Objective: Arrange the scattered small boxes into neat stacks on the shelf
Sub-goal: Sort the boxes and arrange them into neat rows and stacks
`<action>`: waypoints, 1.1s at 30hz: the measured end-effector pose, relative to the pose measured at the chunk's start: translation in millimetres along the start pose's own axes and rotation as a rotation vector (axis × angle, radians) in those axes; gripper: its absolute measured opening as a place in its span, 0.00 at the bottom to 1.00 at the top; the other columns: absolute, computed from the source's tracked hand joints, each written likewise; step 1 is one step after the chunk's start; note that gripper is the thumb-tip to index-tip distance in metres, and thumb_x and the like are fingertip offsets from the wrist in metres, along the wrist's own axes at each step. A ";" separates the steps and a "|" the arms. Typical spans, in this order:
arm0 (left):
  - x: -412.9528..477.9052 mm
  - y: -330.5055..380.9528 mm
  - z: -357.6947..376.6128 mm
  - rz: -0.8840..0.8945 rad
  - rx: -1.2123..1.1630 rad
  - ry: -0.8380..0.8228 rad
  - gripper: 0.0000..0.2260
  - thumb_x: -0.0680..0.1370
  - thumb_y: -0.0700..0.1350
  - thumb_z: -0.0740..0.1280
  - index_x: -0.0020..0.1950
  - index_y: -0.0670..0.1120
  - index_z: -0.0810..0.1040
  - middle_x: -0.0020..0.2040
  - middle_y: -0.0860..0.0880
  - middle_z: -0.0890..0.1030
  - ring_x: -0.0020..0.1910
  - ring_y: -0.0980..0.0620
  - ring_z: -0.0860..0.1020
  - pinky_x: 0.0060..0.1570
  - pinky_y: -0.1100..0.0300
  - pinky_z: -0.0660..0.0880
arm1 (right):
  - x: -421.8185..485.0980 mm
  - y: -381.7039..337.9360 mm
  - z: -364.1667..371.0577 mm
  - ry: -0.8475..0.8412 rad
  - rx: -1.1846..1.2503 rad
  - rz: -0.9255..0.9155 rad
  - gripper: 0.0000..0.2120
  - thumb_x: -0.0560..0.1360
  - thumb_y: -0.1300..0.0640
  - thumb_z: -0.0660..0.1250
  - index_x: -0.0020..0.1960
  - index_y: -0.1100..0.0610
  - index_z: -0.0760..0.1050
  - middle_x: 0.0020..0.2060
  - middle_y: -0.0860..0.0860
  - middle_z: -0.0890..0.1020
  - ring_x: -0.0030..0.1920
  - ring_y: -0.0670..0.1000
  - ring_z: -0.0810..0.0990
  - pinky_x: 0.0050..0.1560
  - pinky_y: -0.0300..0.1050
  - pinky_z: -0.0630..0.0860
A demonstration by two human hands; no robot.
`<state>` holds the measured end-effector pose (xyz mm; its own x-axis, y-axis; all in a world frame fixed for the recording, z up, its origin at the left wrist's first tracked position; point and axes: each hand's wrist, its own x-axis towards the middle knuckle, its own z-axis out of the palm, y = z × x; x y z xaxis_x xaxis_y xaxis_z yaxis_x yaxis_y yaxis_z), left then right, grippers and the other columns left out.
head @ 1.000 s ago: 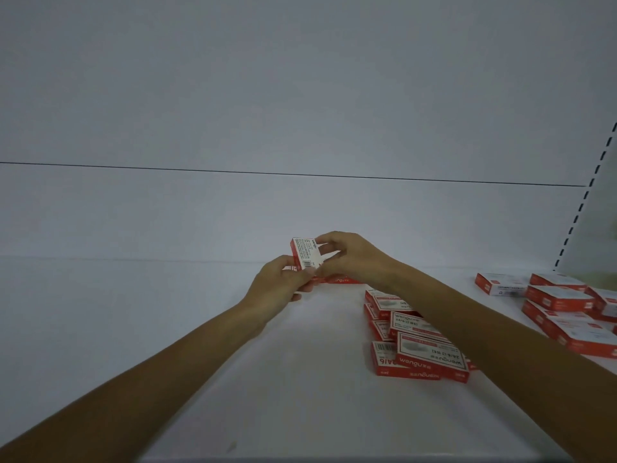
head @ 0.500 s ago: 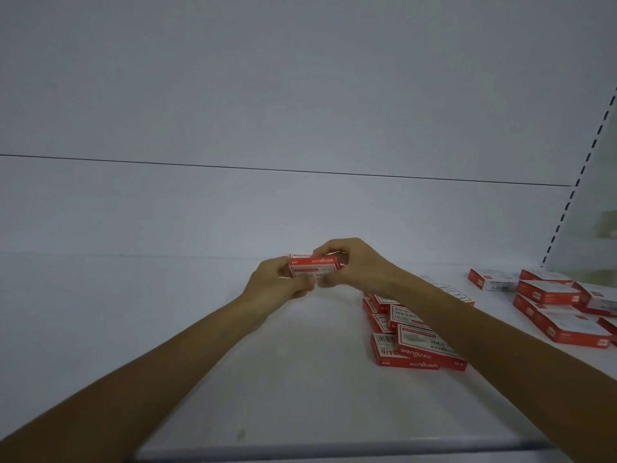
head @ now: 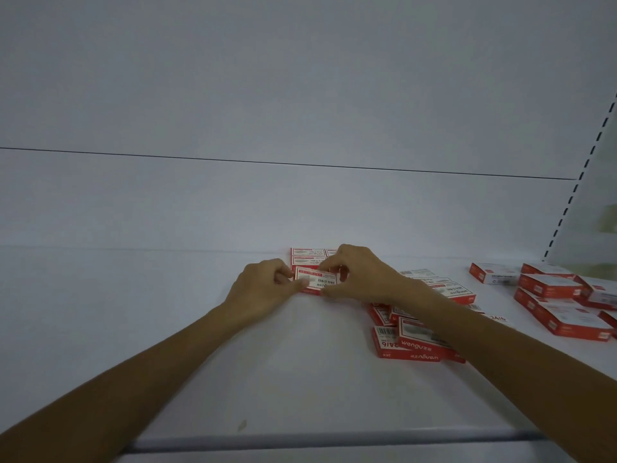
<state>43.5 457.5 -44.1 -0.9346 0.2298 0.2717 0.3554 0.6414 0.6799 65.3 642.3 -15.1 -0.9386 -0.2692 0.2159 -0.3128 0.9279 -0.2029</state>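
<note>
White shelf [head: 133, 312] under a plain white back wall. The left hand [head: 260, 292] and right hand [head: 364, 275] each pinch an end of one small box [head: 315, 282], just before the stacked boxes [head: 307, 256] at the back edge. A loose pile [head: 414, 342] lies partly under the right forearm, with more boxes [head: 561, 305] toward the right end.

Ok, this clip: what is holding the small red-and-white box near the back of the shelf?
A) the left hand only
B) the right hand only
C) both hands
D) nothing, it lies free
C: the left hand pinches the left end of the small box and the right hand pinches its right end, just in front of the lined-up boxes at the back.
</note>
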 end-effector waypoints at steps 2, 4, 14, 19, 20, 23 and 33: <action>-2.5 -5.5 2.0 0.023 0.114 -0.015 0.15 0.70 0.58 0.70 0.49 0.49 0.78 0.45 0.54 0.77 0.46 0.55 0.75 0.47 0.61 0.72 | -0.2 1.5 2.9 -0.041 0.010 0.027 0.23 0.70 0.47 0.70 0.63 0.52 0.75 0.50 0.49 0.73 0.48 0.46 0.71 0.48 0.37 0.67; -5.5 -6.9 3.9 0.056 0.193 -0.010 0.13 0.71 0.57 0.69 0.49 0.50 0.79 0.47 0.53 0.77 0.48 0.54 0.74 0.47 0.61 0.69 | 2.4 2.3 3.9 -0.043 0.019 0.033 0.21 0.70 0.48 0.70 0.62 0.52 0.76 0.50 0.50 0.76 0.47 0.47 0.72 0.47 0.38 0.67; -12.7 -7.4 7.1 0.162 0.302 0.019 0.11 0.74 0.53 0.65 0.52 0.50 0.77 0.53 0.51 0.77 0.55 0.52 0.73 0.53 0.59 0.69 | 25.9 6.1 10.5 -0.010 0.054 0.092 0.09 0.70 0.55 0.70 0.45 0.59 0.77 0.42 0.50 0.76 0.44 0.49 0.74 0.41 0.39 0.71; -12.5 -7.4 7.1 0.154 0.284 0.015 0.10 0.75 0.52 0.65 0.53 0.49 0.77 0.53 0.50 0.77 0.56 0.51 0.72 0.54 0.59 0.68 | 32.5 4.1 13.6 0.006 0.032 0.086 0.07 0.70 0.56 0.69 0.41 0.58 0.73 0.40 0.51 0.76 0.41 0.49 0.73 0.42 0.42 0.71; -12.4 -7.4 7.0 0.151 0.281 0.013 0.10 0.75 0.52 0.65 0.53 0.49 0.77 0.53 0.50 0.77 0.56 0.51 0.72 0.54 0.59 0.68 | 33.7 3.2 14.0 0.007 0.030 0.092 0.07 0.70 0.57 0.69 0.40 0.58 0.73 0.40 0.51 0.76 0.41 0.50 0.73 0.42 0.42 0.71; -12.0 -7.7 7.3 0.148 0.280 0.008 0.10 0.75 0.51 0.65 0.53 0.49 0.77 0.53 0.50 0.76 0.56 0.51 0.72 0.54 0.59 0.68 | 37.9 2.0 16.1 0.008 0.020 0.110 0.08 0.70 0.57 0.69 0.38 0.58 0.71 0.40 0.52 0.76 0.40 0.50 0.74 0.41 0.44 0.72; -12.1 -4.0 5.8 0.121 0.268 -0.005 0.08 0.74 0.50 0.66 0.50 0.49 0.78 0.50 0.50 0.76 0.55 0.51 0.73 0.52 0.60 0.68 | 37.5 4.9 12.2 -0.054 -0.016 0.103 0.10 0.72 0.52 0.69 0.43 0.57 0.71 0.44 0.52 0.76 0.44 0.51 0.74 0.45 0.44 0.72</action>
<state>53.2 456.4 -54.1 -0.8861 0.3194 0.3358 0.4471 0.7797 0.4383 26.8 633.6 -19.7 -0.9721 -0.1856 0.1432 -0.2127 0.9551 -0.2063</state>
